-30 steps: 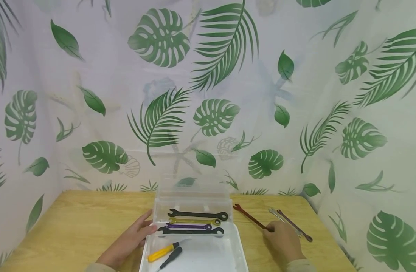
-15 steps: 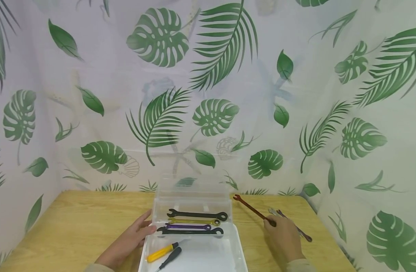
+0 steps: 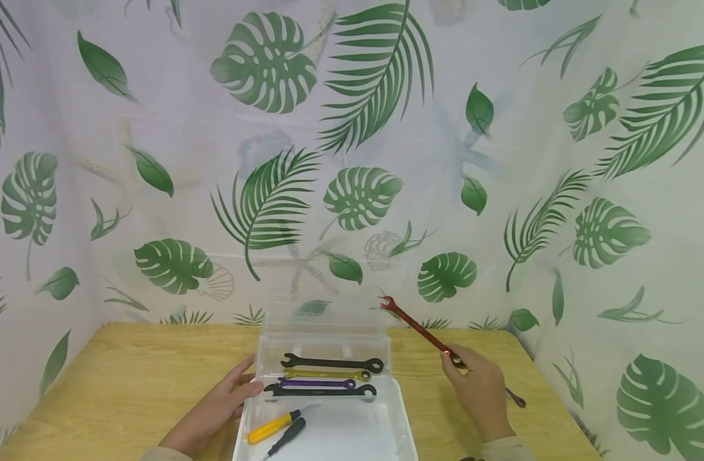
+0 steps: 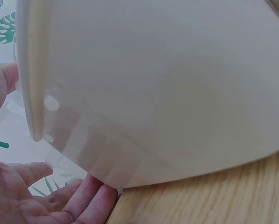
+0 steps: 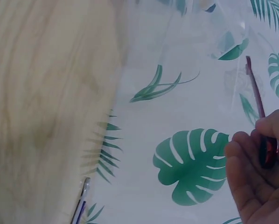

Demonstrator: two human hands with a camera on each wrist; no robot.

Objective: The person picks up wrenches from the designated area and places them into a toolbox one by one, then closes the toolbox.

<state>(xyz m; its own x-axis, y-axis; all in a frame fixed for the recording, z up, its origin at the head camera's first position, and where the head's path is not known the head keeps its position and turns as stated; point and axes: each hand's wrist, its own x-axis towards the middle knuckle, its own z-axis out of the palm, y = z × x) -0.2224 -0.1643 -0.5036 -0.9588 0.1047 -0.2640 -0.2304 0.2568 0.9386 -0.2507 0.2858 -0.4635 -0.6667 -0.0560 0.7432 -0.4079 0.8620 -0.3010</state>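
Observation:
My right hand (image 3: pixel 481 390) pinches a red combination wrench (image 3: pixel 418 330) near one end. The wrench slants up to the left, its open-ended jaw highest and in front of the wall cloth. In the right wrist view, thumb and fingers close round the wrench's dark red end (image 5: pixel 268 151). My left hand (image 3: pixel 219 406) holds the left side of a white plastic box (image 3: pixel 406 419), thumb at the rim and fingers outside it, as the left wrist view shows. Several wrenches, among them a gold one (image 3: pixel 326 374) and a purple one (image 3: pixel 314 383), lie across the back of the box.
A yellow-handled screwdriver (image 3: pixel 271 429) and a black-handled screwdriver (image 3: pixel 288 436) lie inside the box. Its clear lid (image 3: pixel 323 323) stands raised behind. On the wooden table (image 3: pixel 156 365), a purple wrench (image 3: pixel 516 398) shows partly behind my right hand. A silver wrench (image 5: pixel 85 186) appears in the right wrist view.
My right hand has raised the red wrench from close over the table, its open end rising up and slightly left. The left hand stays at the box.

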